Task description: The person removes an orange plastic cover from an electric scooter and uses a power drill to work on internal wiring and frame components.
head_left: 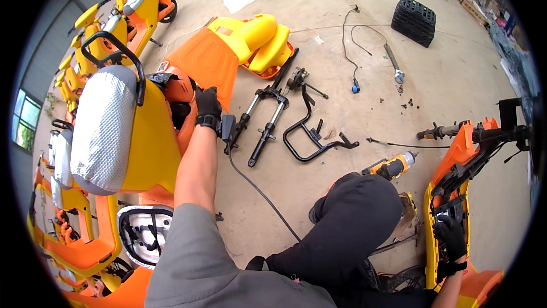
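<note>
Mixed lot, partly dismantled

Yellow-and-orange shell (431, 222): could be tipped if pressed unevenly; its open side lies directly under the right hand (451, 238), black-gloved, fingers bent inward; whether anything is gripped cannot be told.

Power tool (396, 166), yellow and black: laid just beyond the bent leg (353, 217).

Dark cable (259, 190): trailed across the floor (364, 100); could be snagged if the leg is shifted.

Left hand (208, 104), black-gloved: fingers seemingly curled, grip cannot be told; placed just beside the orange panel (199, 60) and silver-seated scooter (151, 143).

Black fork (274, 95), bent tube frame (314, 134): laid to its right.

Black basket (414, 21): set far off.
</note>
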Demonstrator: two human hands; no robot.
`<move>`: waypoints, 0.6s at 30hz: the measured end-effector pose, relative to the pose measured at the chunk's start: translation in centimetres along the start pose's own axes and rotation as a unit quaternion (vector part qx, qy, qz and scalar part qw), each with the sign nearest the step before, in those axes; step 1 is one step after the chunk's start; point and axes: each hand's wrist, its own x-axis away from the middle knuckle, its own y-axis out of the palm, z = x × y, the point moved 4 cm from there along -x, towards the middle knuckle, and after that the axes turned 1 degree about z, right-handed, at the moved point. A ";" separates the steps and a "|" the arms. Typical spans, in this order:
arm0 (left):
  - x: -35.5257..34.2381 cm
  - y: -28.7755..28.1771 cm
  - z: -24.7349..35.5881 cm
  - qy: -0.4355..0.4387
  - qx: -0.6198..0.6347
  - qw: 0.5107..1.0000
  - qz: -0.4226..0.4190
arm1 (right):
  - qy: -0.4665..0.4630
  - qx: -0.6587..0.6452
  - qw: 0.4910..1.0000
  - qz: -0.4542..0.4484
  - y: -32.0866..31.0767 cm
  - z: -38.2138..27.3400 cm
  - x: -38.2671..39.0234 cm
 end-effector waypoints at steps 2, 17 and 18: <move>-1.0 0.0 -0.3 0.006 -0.015 1.000 0.010 | -0.005 0.030 1.000 -0.008 0.5 -1.0 -0.8; -8.7 -1.7 -3.5 0.269 -0.330 0.905 -0.015 | 0.067 -0.006 0.996 -0.056 5.2 -2.6 -5.2; -8.6 -2.2 -3.7 0.252 -0.352 0.901 -0.022 | 0.064 -0.008 0.996 -0.063 5.3 -2.5 -5.5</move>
